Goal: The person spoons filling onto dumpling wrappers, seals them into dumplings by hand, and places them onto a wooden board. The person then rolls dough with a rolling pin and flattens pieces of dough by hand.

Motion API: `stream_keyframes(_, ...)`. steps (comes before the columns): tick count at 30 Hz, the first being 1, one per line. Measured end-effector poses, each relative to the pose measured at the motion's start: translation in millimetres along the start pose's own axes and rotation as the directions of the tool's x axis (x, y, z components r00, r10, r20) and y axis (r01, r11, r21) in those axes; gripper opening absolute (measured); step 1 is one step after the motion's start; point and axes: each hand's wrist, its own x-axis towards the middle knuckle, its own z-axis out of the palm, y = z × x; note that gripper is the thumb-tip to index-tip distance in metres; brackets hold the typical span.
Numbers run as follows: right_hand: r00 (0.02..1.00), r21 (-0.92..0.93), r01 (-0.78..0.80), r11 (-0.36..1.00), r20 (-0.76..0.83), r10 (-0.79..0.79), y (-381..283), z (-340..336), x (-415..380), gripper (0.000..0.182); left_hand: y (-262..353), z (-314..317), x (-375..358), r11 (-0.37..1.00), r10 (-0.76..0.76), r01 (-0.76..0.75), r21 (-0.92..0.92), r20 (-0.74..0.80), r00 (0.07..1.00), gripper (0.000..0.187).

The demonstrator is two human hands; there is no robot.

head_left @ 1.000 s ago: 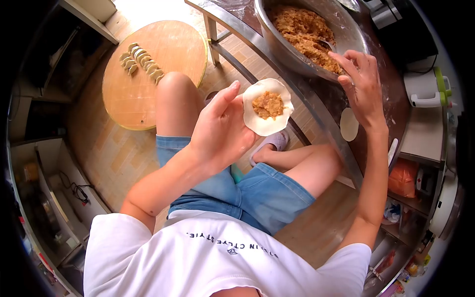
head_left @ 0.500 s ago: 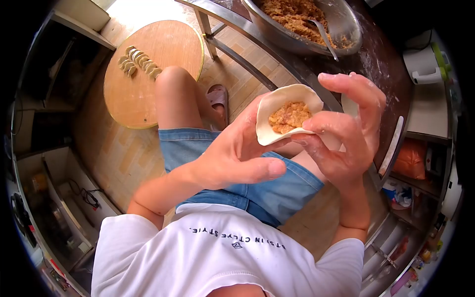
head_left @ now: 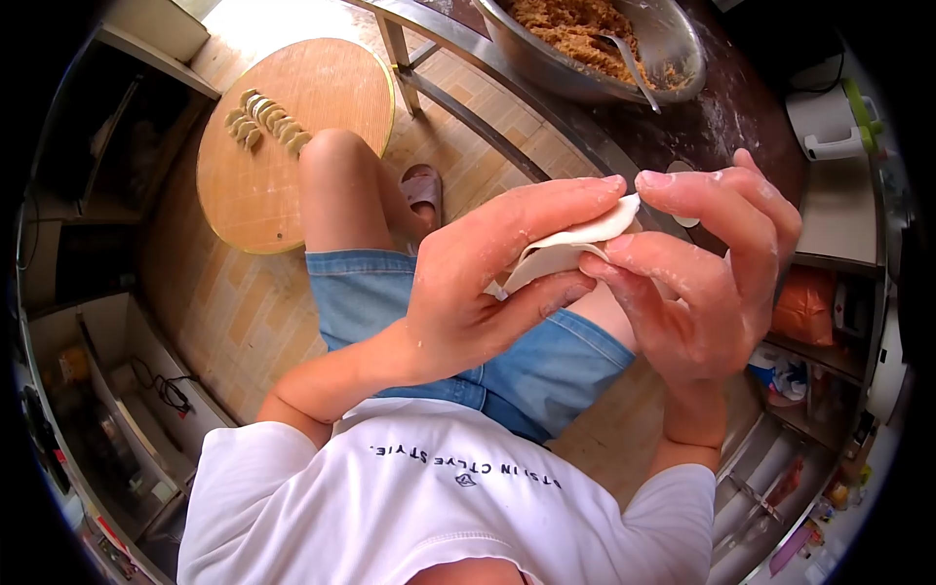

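Between my two hands is a dumpling (head_left: 570,249), its pale dough wrapper folded over so that the filling is hidden. My left hand (head_left: 487,263) curves around it from the left, fingers over the top and thumb underneath. On the right, my right hand (head_left: 707,268) pinches the edge with thumb and index finger, its other fingers raised. Flour dusts the fingers of both hands. Beyond them a metal bowl (head_left: 546,73) of brown filling (head_left: 575,34) stands on the dark table, with a spoon (head_left: 634,73) resting in it.
A round wooden board (head_left: 331,97) at the far left carries rows of dumplings (head_left: 263,119). The dark table (head_left: 726,127) is dusty with flour, and a dough wrapper (head_left: 684,195) lies there behind my right hand. Open shelves (head_left: 799,366) stand at the right.
The wrapper was lying open with its filling showing; now it is folded over. My left fingers and thumb have closed around it, while my right hand still pinches its edge.
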Motion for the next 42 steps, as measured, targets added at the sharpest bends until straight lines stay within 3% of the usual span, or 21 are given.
stream_keyframes(2,1.000,-0.017,-0.010,1.000,0.005,0.010,-3,-2,0,0.017,-2,0,3,0.994,0.082,-0.079,0.077,-0.037,0.996,0.049)
stream_keyframes(5,1.000,-0.002,-0.023,1.000,0.003,0.023,-7,-2,0,0.018,-4,0,3,0.992,0.091,-0.088,0.087,-0.035,0.995,0.052)
stream_keyframes(8,0.999,0.069,-0.039,0.997,0.005,0.039,-8,-1,2,0.020,7,-2,0,0.997,-0.048,0.047,0.053,0.012,0.999,0.057)
stream_keyframes(11,0.998,0.167,-0.048,0.985,-0.021,0.052,-6,5,1,0.019,0,-4,2,0.999,0.030,-0.031,0.028,0.057,0.998,0.060)
stream_keyframes(14,0.997,0.318,-0.055,0.946,-0.041,0.072,-1,11,0,0.020,2,-8,3,1.000,-0.016,0.015,0.008,0.114,0.993,0.058)
stream_keyframes(18,0.999,0.423,-0.041,0.905,0.019,0.037,11,13,-2,0.027,13,-11,2,0.990,-0.141,0.140,0.008,0.050,0.989,0.045)
stream_keyframes(19,0.999,0.427,-0.033,0.903,0.038,0.019,13,14,-1,0.033,12,-14,0,0.989,-0.146,0.147,-0.008,0.072,0.987,0.042)
stream_keyframes(22,0.988,0.618,-0.107,0.778,-0.019,0.151,19,27,-8,0.082,4,-7,-1,0.978,-0.094,0.091,-0.189,-0.003,0.996,0.034)
stream_keyframes(23,0.955,0.736,-0.203,0.646,0.004,0.295,9,31,-8,0.089,1,-5,-2,0.964,-0.091,0.080,-0.252,-0.033,0.995,0.035)
stream_keyframes(25,0.906,0.795,-0.361,0.487,0.174,0.387,3,43,-25,0.102,-2,-3,-1,0.934,-0.097,0.076,-0.348,-0.042,0.994,0.035)
stream_keyframes(27,0.878,0.776,-0.450,0.442,0.294,0.378,1,50,-34,0.116,-6,-6,-2,0.939,-0.095,0.106,-0.327,0.049,0.994,0.033)
stream_keyframes(32,0.969,0.624,-0.248,0.741,0.169,0.182,10,42,-22,0.082,-7,-2,-5,0.877,-0.165,0.198,-0.439,0.112,0.980,0.029)
stream_keyframes(36,0.996,0.462,-0.089,0.883,0.037,0.081,8,43,-20,0.064,-1,-6,-2,0.917,-0.174,0.223,-0.332,0.169,0.970,0.021)
stream_keyframes(38,0.998,0.368,-0.056,0.928,0.010,0.056,8,42,-22,0.062,-8,-16,4,0.963,-0.032,0.106,-0.247,0.286,0.958,0.029)
stream_keyframes(40,0.999,0.255,-0.010,0.967,-0.038,0.021,10,37,-26,0.061,-6,-11,1,0.913,-0.054,0.132,-0.385,0.207,0.977,0.041)
stream_keyframes(42,0.993,0.249,-0.032,0.968,-0.105,0.060,7,35,-27,0.063,9,16,-16,0.683,-0.295,0.193,-0.704,-0.024,0.955,0.056)
